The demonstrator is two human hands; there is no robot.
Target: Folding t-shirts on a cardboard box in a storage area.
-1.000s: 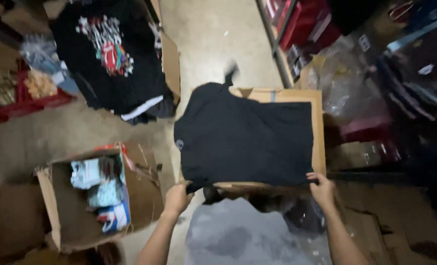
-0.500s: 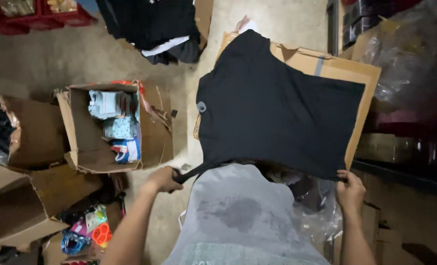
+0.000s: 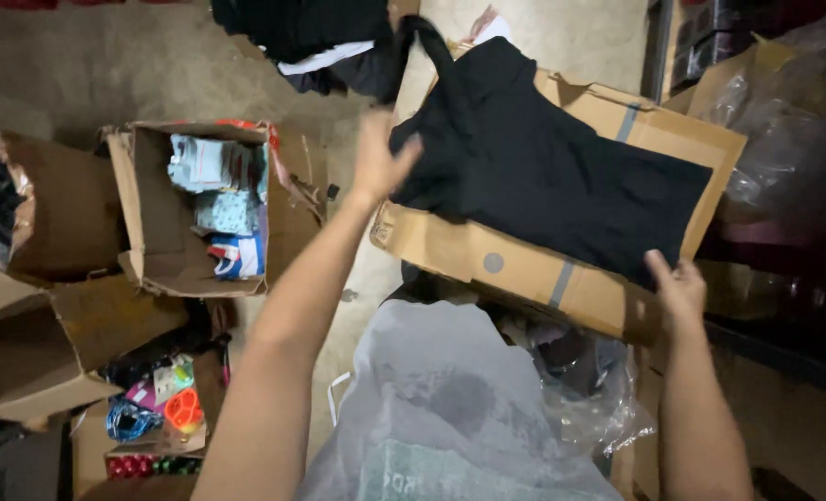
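Note:
A black shirt (image 3: 543, 176) lies spread over a flattened cardboard box (image 3: 524, 274) in front of me. My left hand (image 3: 380, 158) is raised at the shirt's left edge, fingers apart, its thumb touching the cloth near the sleeve. The sleeve (image 3: 427, 46) trails up toward a heap of dark clothes. My right hand (image 3: 680, 289) pinches the shirt's lower right corner at the edge of the cardboard. My own grey top (image 3: 450, 408) fills the bottom of the view.
An open cardboard box (image 3: 139, 199) holding folded pale blue garments stands on the concrete floor at left. More brown boxes (image 3: 51, 343) and small colourful items (image 3: 167, 399) lie at lower left. Dark clothes (image 3: 311, 37) are piled at top, and clear plastic bags (image 3: 589, 390) are below the cardboard.
The shirt has been laid down on the cardboard. My left hand has left the hem and moved up to the shirt's left side. My right hand stays at the lower right corner.

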